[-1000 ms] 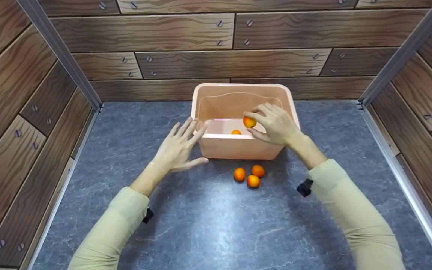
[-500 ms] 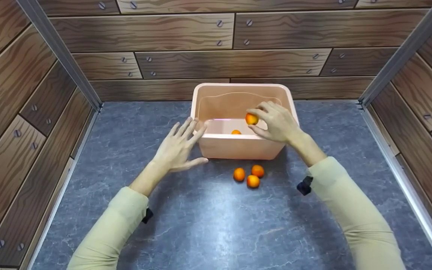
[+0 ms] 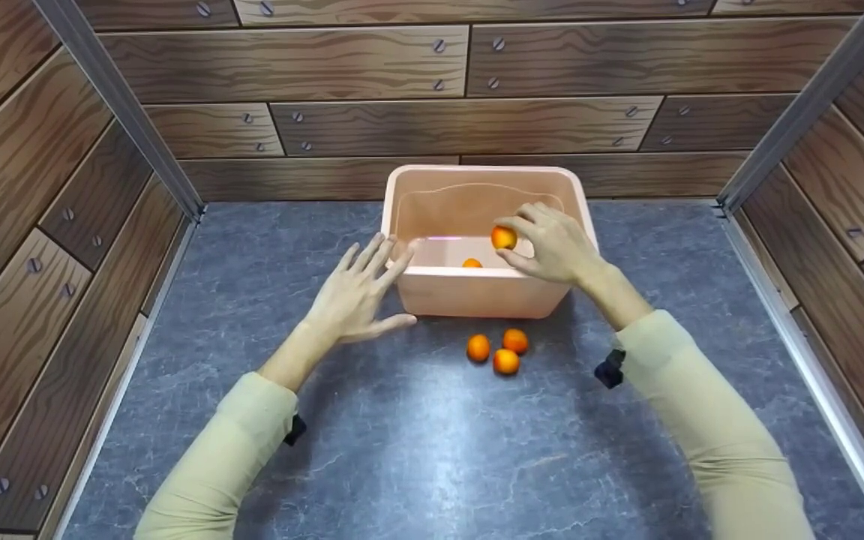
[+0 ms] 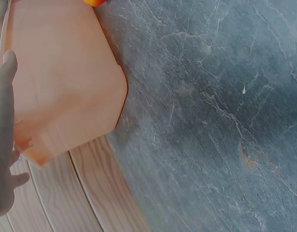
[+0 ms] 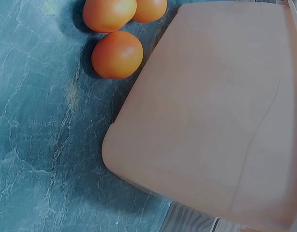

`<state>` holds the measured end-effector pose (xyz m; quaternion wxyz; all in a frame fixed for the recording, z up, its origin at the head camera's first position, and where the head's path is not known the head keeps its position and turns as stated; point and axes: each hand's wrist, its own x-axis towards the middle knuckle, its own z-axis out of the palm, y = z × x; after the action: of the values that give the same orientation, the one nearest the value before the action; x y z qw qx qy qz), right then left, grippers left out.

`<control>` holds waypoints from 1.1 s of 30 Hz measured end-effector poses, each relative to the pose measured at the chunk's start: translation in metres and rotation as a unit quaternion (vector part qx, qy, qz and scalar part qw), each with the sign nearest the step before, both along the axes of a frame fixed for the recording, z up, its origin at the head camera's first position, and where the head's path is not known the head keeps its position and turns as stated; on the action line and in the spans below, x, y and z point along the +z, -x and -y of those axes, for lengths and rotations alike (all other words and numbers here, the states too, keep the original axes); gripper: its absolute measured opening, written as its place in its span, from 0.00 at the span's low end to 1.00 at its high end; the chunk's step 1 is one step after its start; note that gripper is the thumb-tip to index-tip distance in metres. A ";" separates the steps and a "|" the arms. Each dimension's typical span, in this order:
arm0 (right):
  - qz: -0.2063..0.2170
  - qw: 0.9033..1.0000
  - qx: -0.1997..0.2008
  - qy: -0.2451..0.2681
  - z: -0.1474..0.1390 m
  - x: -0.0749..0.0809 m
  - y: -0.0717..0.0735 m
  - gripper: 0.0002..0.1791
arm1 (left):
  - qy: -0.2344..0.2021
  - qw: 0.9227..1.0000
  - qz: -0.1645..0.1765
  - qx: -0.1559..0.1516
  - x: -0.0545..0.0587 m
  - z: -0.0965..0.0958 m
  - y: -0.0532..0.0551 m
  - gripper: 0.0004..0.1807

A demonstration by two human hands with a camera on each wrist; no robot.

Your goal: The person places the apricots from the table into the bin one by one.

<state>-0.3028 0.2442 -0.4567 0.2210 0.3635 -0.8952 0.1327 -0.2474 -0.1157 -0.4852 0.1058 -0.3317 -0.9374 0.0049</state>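
Right hand [image 3: 552, 247]: I pinch held fruit [image 3: 504, 238] between thumb and fingers.
Left hand [image 3: 353, 296]: my fingers spread at bin [image 3: 477, 294] edge, touch unclear.
Bin: under my right hand.
Inner fruit [image 3: 472, 263]: in bin, left of my right hand.
Loose fruits [image 3: 506, 361]: three on table [image 3: 432, 457], nearer me than right hand.

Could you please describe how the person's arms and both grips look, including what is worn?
Long, pale yellow-green fabric sleeves cover both arms, ending short of the wrists. A small, blocky black device shows at each cuff. The left grip and right grip wear no gloves; no cables are visible.
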 end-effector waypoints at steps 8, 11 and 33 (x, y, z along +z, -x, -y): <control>0.001 1.000 -0.004 -0.005 0.000 0.002 0.000 0.24 | -0.002 1.000 -0.005 -0.004 0.000 0.000 0.000 0.58; 0.000 1.000 -0.004 -0.013 0.000 0.003 0.000 0.25 | -0.002 1.000 -0.006 -0.004 0.000 0.000 0.000 0.58; -0.031 0.999 0.032 -0.027 0.002 0.010 -0.021 0.30 | -0.005 1.000 -0.003 -0.003 0.000 0.000 0.000 0.59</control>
<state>-0.2819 0.2427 -0.4464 0.2343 0.4015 -0.8792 0.1045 -0.2477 -0.1159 -0.4849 0.1107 -0.3335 -0.9362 0.0007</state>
